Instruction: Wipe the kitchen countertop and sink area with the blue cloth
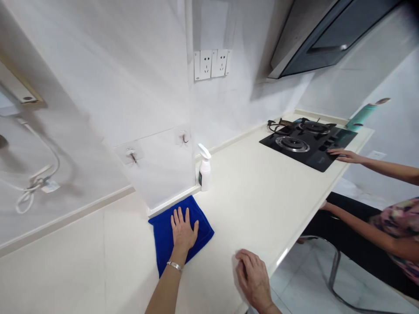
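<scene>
My left hand [183,232], with a silver bracelet at the wrist, lies flat with fingers spread on a blue cloth [203,226]. The cloth is spread on the white countertop beside the wall corner. Just beyond it a white spray bottle [205,172] stands upright against the wall. My right hand [253,277] rests near the front edge of the counter, its fingers loosely curled together. I see nothing held in it, and it is apart from the cloth.
A black gas stove [316,159] is set in the white countertop [255,192] under a range hood [327,48]. A seated person's hand [343,155] touches the stove's front. Wall sockets [212,64], hooks [131,155], a green container [362,117] and a white cable [57,152] are around.
</scene>
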Tool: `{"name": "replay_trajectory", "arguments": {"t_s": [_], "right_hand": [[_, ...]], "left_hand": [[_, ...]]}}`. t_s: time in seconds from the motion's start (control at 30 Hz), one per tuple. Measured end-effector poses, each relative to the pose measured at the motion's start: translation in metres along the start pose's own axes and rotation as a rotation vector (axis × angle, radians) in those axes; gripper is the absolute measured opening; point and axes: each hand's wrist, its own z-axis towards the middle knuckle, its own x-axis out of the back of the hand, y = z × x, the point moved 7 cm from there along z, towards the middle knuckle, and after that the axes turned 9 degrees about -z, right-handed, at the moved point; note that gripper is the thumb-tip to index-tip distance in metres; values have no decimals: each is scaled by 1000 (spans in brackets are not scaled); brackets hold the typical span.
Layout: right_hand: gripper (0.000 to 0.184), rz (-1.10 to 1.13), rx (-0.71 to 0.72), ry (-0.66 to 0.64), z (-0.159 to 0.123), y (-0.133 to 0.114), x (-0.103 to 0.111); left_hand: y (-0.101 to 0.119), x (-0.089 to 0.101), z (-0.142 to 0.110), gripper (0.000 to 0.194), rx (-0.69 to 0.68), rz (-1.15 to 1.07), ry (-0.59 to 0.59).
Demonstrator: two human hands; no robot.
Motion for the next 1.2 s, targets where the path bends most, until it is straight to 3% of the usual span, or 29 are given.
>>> {"name": "replay_trajectory", "arguments": {"t_s": [0.13, 0.3, 0.47, 0.7, 0.97, 1.07, 1.2], "right_hand": [[20, 5, -6, -17, 1, 1, -2], [21, -1, -2, -21, -1, 4, -5], [21, -18, 7, -10, -4, 7, -8], [20, -22, -15, -54, -4, 10, -9], [19, -25, 20, -6, 0, 4, -5], [18, -30, 59, 19, 2, 4, -3], [19, -25, 44, 15, 2, 4, -2]], "left_hand": [[12, -7, 18, 67, 30, 27, 13], [18, -8, 19, 67, 13, 46, 31], [34, -22, 28, 65, -67, -29, -38], [47, -37, 45, 68, -16, -100, -47], [44, -44, 47, 60, -215, -182, -173], [35, -38, 45, 59, -171, -198, -136], [8, -14, 28, 57, -90, -173, -71]]}}
